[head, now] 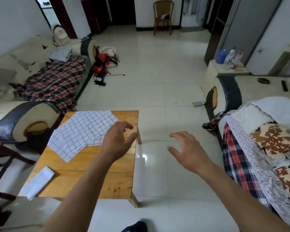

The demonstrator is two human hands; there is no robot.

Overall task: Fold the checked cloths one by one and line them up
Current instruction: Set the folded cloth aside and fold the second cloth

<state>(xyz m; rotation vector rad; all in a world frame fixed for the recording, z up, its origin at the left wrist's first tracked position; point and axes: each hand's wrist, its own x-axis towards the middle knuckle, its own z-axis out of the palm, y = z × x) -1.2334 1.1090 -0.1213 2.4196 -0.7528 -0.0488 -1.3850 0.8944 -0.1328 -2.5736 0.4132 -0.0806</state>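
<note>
Both hands, left [118, 138] and right [187, 148], hover empty with loose open grip, so I'd pinch the near corners of the spread checked cloth [80, 131] first on that wooden surface [117, 178].

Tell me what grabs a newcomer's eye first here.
Two bare hands reach forward, the left hand over the wooden table, the right hand over the tiled floor. White checked cloths lie spread on the table's far half; a folded white cloth sits at its near left edge.
</note>
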